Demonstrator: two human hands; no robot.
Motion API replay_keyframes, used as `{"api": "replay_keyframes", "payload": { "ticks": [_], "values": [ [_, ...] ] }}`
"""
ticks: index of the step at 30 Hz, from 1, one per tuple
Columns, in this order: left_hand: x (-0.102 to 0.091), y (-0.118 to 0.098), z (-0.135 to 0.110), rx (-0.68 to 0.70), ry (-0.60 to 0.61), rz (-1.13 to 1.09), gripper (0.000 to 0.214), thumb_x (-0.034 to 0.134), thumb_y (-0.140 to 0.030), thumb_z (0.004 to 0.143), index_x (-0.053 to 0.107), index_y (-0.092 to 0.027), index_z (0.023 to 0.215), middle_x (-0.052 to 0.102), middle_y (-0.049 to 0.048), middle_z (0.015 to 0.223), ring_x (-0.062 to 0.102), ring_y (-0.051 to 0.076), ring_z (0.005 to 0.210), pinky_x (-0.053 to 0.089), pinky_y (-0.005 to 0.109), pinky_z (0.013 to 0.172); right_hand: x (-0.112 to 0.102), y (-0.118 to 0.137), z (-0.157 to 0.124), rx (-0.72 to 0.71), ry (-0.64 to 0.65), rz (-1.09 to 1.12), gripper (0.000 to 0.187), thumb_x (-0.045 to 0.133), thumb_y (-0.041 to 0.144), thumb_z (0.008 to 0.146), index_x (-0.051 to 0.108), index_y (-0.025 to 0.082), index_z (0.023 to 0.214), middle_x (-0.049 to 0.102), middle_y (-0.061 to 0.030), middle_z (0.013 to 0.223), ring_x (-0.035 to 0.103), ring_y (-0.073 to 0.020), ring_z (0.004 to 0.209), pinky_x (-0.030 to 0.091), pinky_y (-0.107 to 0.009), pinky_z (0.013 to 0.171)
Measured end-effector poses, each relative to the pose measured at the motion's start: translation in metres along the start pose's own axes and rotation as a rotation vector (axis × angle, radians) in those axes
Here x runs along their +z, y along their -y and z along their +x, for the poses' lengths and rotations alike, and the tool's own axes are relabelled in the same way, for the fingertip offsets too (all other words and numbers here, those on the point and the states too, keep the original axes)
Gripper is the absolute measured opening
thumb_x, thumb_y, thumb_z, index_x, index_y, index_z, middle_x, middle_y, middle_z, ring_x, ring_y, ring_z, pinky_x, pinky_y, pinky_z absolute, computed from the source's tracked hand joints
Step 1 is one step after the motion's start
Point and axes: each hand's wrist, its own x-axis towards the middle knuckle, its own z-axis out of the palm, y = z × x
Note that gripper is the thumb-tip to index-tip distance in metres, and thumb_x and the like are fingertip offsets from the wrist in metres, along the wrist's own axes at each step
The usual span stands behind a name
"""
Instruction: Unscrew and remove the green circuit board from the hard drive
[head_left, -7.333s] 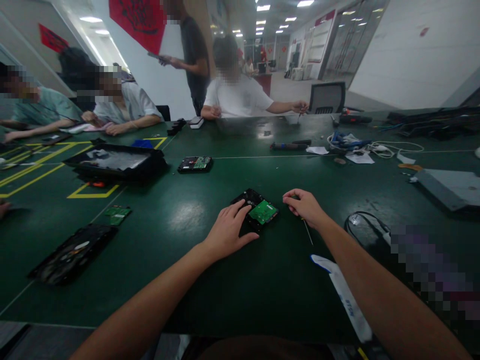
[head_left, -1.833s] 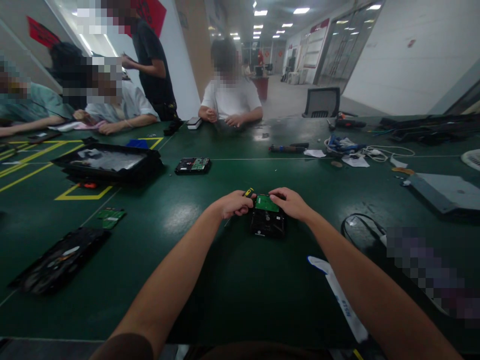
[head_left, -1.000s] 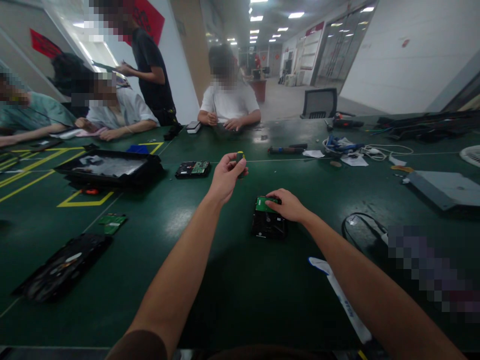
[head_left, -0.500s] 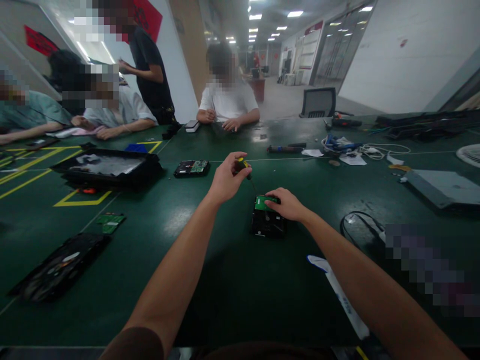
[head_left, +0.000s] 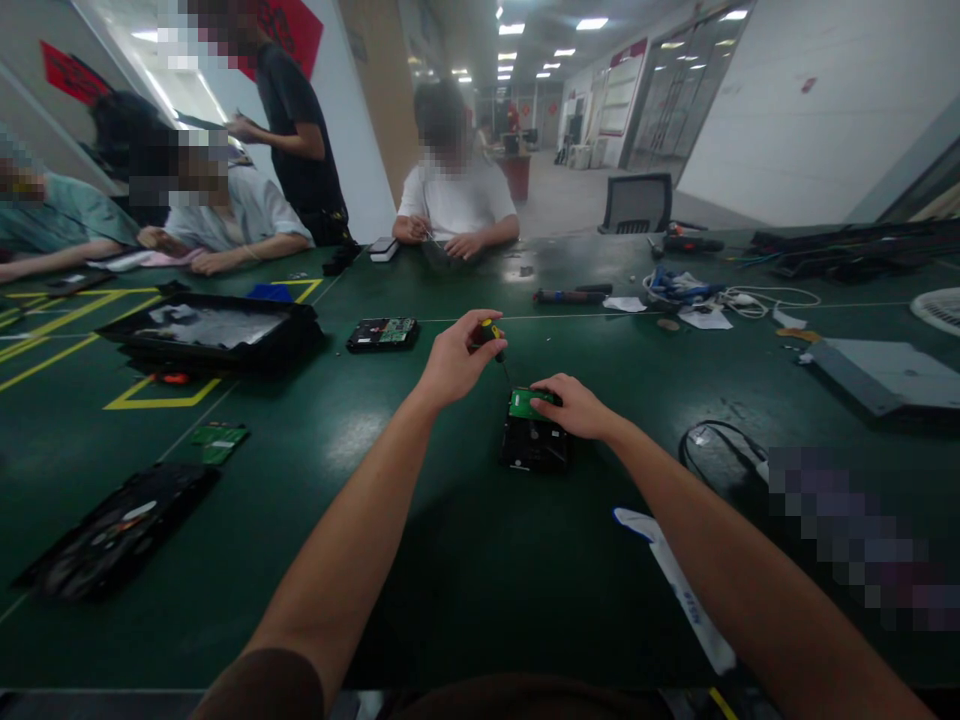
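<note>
In front of me on the green table lies a black hard drive [head_left: 535,446] with a green circuit board [head_left: 528,403] at its far end. My left hand [head_left: 463,358] is closed around the yellow and black handle of a screwdriver [head_left: 490,331]. Its thin shaft slants down to the far left edge of the board, where I cannot make out a screw. My right hand [head_left: 571,405] grips the drive's right far side, thumb lying over the board and fingers along the edge.
A second hard drive [head_left: 382,334] lies beyond my left arm. To the left are a black tray [head_left: 217,335], a loose circuit board [head_left: 218,442] and an opened black casing [head_left: 120,530]. On the right sit a grey metal box [head_left: 889,375] and a cable [head_left: 705,432]. Across the table a person [head_left: 457,200] works.
The screwdriver handle has turned slightly in my left hand, its tip staying at the board's edge. My right hand keeps its hold on the drive.
</note>
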Motion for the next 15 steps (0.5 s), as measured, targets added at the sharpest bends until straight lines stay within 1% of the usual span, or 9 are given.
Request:
{"api": "replay_keyframes", "payload": {
  "ticks": [7,12,15],
  "values": [
    [-0.0018,0.0016,0.0003,-0.002,0.012,0.005,0.04,0.073,-0.018,0.089,0.064,-0.023,0.128,0.075,0.0061,0.109,0.073,0.02,0.098,0.06,0.039,0.091,-0.0008,-0.005,-0.0015,-0.021,0.03,0.033,0.06,0.069,0.057,0.089,0.066,0.02,0.136,0.065,-0.0152,0.128,0.058,-0.0333,0.12,0.046,-0.05,0.102],
    [-0.0003,0.0019,-0.0004,-0.005,0.016,-0.012,0.04,0.074,-0.019,0.089,0.065,-0.023,0.127,0.075,0.006,0.108,0.073,0.02,0.097,0.06,0.037,0.089,-0.0008,-0.0026,-0.0012,0.001,0.023,0.036,0.06,0.071,0.058,0.087,0.066,0.022,0.136,0.064,-0.0139,0.129,0.057,-0.0333,0.12,0.045,-0.05,0.102],
    [0.0001,0.0023,-0.0007,-0.002,0.011,-0.012,0.04,0.073,-0.018,0.089,0.064,-0.023,0.127,0.075,0.0059,0.108,0.073,0.02,0.098,0.06,0.037,0.089,-0.0035,0.001,-0.0013,0.007,0.037,0.023,0.063,0.071,0.059,0.087,0.065,0.02,0.136,0.064,-0.0149,0.129,0.057,-0.0333,0.12,0.045,-0.048,0.102]
  ]
}}
